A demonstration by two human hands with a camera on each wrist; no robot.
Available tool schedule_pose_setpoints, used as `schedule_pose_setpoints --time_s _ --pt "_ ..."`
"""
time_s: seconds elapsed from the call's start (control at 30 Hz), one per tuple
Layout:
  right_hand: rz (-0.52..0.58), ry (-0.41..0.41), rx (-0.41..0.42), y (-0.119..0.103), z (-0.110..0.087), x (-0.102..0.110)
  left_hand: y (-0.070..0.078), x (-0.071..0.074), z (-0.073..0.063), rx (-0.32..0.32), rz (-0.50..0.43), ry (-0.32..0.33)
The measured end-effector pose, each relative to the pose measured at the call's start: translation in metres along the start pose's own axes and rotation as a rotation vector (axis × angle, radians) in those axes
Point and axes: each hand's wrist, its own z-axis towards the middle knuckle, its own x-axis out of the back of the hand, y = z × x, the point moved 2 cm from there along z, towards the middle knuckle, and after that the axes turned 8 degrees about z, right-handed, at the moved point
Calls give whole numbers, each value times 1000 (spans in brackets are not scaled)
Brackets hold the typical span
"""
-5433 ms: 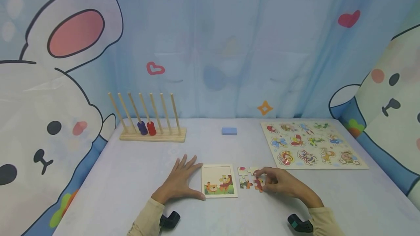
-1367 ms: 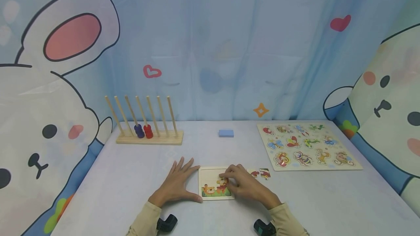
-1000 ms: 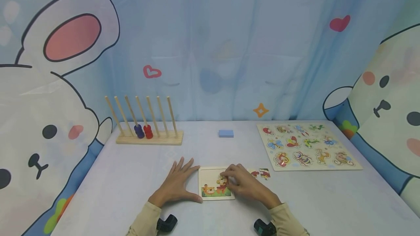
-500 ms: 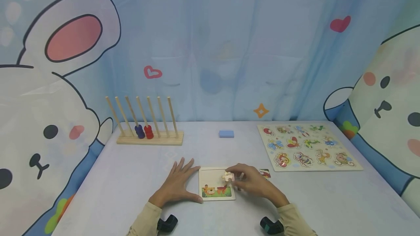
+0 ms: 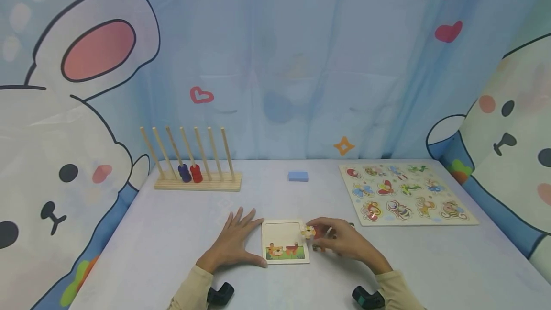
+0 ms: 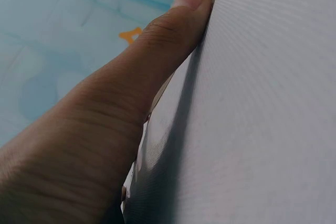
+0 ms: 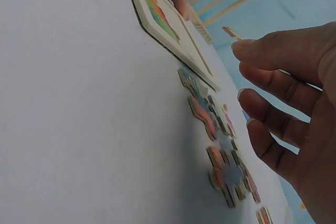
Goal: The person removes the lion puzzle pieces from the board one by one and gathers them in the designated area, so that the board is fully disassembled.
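My left hand (image 5: 234,243) lies with fingers spread at the left side of a small wooden puzzle tray (image 5: 281,229), its thumb (image 6: 191,3) against the tray's edge in the left wrist view. Along the tray's bottom sit fitted pieces (image 5: 284,252) with a tiger face and green grass. Between thumb and index finger, my right hand (image 5: 350,242) pinches a yellow jigsaw piece (image 5: 308,232), raised just off the tray's right edge. Loose jigsaw pieces (image 7: 226,171) lie on the table below that hand; in the head view it hides most of them.
A wooden peg rack (image 5: 198,184) with purple and red beads stands at the back left. A blue block (image 5: 298,176) lies at the back centre. At the right is a large board of insect and animal shapes (image 5: 409,220). A printed curtain hangs behind.
My right hand was over the loose pieces, then at the tray. It has since lifted the yellow jigsaw piece out and carried it rightward. My left hand has stayed in place.
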Motion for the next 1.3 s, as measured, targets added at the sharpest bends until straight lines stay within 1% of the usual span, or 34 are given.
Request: schedule_pose_setpoints --time_s 0.1,0.2,0.3,0.4,0.53,0.63,0.77,0.93,1.1,1.17,1.3 --pt "-18 16 20 1 -3 6 0 0 0 0 2 -2" --pt "-36 40 25 3 -8 13 1 1 0 2 1 -7" --pt "-44 46 22 7 -13 20 1 2 0 4 -2 -8" --pt "1 40 1 11 -19 26 2 2 -1 4 -6 -8" --pt "67 36 -57 16 -27 33 2 3 -1 7 -11 -8" --pt "56 48 -85 20 -32 39 2 3 -1 6 -14 -7" --pt "56 55 -100 27 -39 47 2 3 -1 4 -17 -6" --pt "75 47 -138 36 -49 54 1 2 -1 4 -17 -7" --pt "102 24 -148 42 -57 59 1 2 -1 6 -20 -6" --pt "97 12 -144 42 -58 60 0 1 -1 7 -18 -5" --pt "56 -14 -163 42 -58 59 0 1 -1 10 -8 -4"
